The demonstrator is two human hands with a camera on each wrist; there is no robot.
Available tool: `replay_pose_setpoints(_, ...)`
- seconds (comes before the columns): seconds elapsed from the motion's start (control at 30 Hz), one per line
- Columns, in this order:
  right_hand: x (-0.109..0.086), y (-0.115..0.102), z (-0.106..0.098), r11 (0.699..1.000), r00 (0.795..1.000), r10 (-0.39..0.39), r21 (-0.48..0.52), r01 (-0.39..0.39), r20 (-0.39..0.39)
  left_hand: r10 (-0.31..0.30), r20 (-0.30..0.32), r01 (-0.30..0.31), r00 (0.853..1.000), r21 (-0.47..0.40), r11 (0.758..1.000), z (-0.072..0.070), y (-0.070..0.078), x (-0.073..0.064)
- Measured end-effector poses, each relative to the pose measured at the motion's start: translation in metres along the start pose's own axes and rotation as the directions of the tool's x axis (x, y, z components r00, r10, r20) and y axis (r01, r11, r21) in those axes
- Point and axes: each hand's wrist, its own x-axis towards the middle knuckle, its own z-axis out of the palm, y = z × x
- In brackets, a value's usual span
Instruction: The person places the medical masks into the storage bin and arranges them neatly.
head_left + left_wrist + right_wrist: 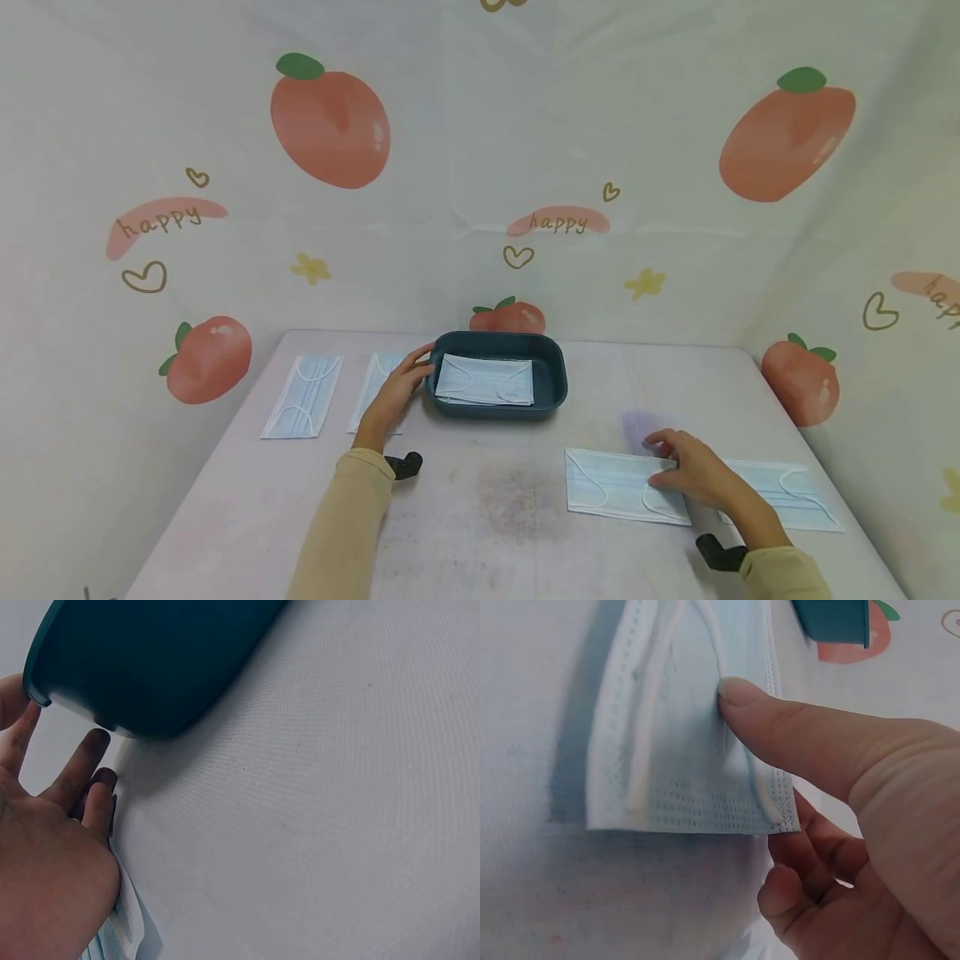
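At the left end of a dark teal tub, my left hand holds the rim, its digits at the lip. The left wrist view shows the tub's outer wall and the lower fingers apart from it. Inside the tub lies a small stack of pale blue face masks. My right hand pinches the near edge of another face mask, thumb on top and fingers beneath. A shadow shows under that mask's raised edge in the right wrist view.
On the left lie two more face masks, one farther out and one partly behind my left hand. Another mask lies to the right, partly covered by my right hand. A fruit-printed cloth hangs behind the table.
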Motion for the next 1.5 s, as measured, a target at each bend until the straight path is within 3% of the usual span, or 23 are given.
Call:
replay_pose_setpoints(0.23,-0.001,-0.001,-0.002,1.000,0.999,0.019,0.004,-0.020,0.039,0.001,-0.008,-0.001,1.000,0.011,1.000,0.001,0.001,0.001)
replay_pose_setpoints(0.5,0.000,0.005,-0.002,0.992,0.998,-0.057,0.118,0.053,0.037,-0.004,-0.017,0.004,1.000,0.011,1.000,-0.001,0.002,0.002)
replay_pose_setpoints(0.7,0.002,0.000,-0.003,0.971,0.998,0.016,0.239,-0.030,0.059,-0.008,-0.014,0.008,1.000,-0.008,1.000,-0.001,0.002,-0.001)
replay_pose_setpoints(0.93,0.000,-0.003,-0.002,0.953,0.992,0.106,0.278,-0.123,0.074,0.006,-0.023,-0.006,1.000,0.011,1.000,-0.002,-0.001,0.001)
replay_pose_setpoints(1.5,0.002,-0.011,-0.002,0.908,0.995,0.095,0.408,-0.097,0.025,-0.010,-0.030,0.010,1.000,0.005,1.000,0.001,-0.001,0.000)
